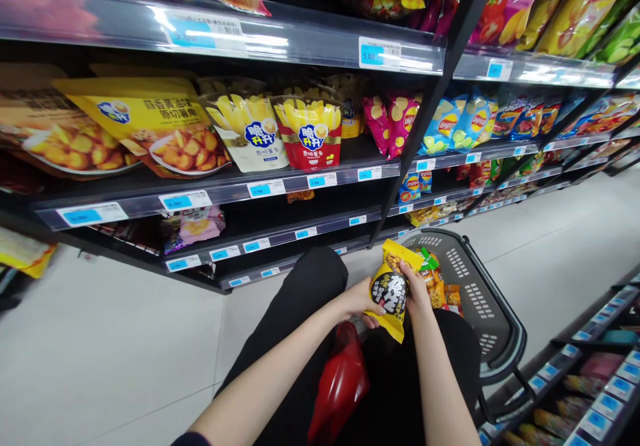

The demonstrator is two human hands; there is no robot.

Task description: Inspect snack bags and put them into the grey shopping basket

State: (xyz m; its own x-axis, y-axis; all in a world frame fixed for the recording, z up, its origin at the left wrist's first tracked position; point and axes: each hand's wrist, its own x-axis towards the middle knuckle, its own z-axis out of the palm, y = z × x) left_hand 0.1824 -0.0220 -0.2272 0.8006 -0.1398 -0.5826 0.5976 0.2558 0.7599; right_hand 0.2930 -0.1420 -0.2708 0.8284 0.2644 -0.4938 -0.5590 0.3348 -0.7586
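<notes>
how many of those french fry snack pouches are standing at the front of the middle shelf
2. A white fry pouch stands left, a red fry pouch touches its right side, both on the middle shelf. More may be hidden behind them.

The pink chip bags (389,123) and the blue chip bags (457,123) carry the Lay's logo. A shelf tag (379,54) on the top rail reads 5.00. The yellow packet (391,291) held in both hands shows large Chinese characters, 花生. The fries bags (310,133) bear Chinese lettering, too small to read surely.
</notes>
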